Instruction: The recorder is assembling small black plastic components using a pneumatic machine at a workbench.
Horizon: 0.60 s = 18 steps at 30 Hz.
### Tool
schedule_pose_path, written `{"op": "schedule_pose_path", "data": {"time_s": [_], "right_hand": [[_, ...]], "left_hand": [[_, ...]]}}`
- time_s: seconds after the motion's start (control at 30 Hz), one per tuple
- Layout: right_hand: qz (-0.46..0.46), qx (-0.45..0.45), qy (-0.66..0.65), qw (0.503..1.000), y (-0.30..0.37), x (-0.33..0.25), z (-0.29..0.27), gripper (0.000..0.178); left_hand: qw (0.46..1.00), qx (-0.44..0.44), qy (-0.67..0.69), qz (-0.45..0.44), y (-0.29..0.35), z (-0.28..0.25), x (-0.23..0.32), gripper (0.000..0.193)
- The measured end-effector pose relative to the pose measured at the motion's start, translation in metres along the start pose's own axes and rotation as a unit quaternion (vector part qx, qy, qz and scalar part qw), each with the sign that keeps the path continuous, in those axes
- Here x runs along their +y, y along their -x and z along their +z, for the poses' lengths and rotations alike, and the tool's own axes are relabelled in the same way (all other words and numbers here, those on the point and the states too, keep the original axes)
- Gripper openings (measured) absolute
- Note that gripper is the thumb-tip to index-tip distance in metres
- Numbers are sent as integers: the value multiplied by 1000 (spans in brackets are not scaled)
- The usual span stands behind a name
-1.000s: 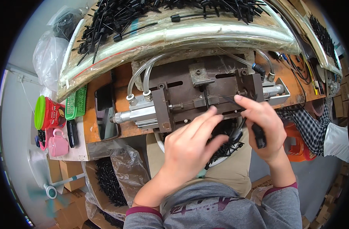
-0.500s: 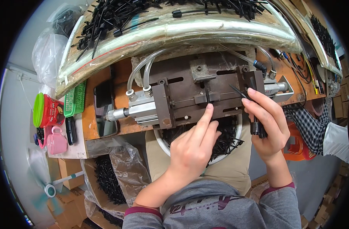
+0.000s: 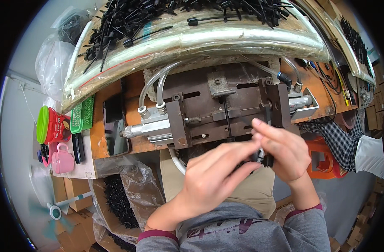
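Note:
My right hand (image 3: 290, 157) holds several thin black plastic rods with thick ribbed heads (image 3: 265, 158), in front of the right part of a brown metal clamping fixture (image 3: 200, 90). My left hand (image 3: 215, 174) reaches across to it, its thumb and fingers closed around a head at the bunch's end; the fingertips are partly hidden. Another black rod (image 3: 228, 115) lies in the fixture's middle block, its length pointing toward me. Silver air cylinders (image 3: 156, 128) flank the fixture on the left and right, fed by clear hoses.
Above the fixture, a plastic-wrapped tray edge (image 3: 208, 35) bounds a heap of black rods (image 3: 129, 21). A phone (image 3: 115, 126), green basket (image 3: 82, 112) and pink cup (image 3: 63, 158) are at left. Below stands a lined box of black parts (image 3: 118, 201). A co-worker's checked sleeve (image 3: 343, 140) shows at right.
My left hand has left the rod in the fixture and moved right to the bunch. My right hand has come slightly left and lower, meeting it.

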State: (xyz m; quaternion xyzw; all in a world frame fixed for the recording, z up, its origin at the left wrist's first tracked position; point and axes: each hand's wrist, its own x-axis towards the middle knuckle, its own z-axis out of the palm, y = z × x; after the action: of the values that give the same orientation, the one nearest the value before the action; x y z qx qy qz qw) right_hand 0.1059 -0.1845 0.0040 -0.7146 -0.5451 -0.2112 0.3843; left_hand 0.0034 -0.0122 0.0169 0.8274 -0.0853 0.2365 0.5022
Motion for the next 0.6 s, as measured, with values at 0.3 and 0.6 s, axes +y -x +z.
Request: {"op": "schedule_pose_path", "data": {"time_s": [0.3, 0.6], "right_hand": [[56, 28, 85, 994, -13, -2, -9, 35], [50, 71, 28, 996, -8, 3, 2, 36]], "left_hand": [[982, -5, -190, 15, 10, -3, -3, 40], [918, -116, -377, 35, 0, -2, -12, 31]]}}
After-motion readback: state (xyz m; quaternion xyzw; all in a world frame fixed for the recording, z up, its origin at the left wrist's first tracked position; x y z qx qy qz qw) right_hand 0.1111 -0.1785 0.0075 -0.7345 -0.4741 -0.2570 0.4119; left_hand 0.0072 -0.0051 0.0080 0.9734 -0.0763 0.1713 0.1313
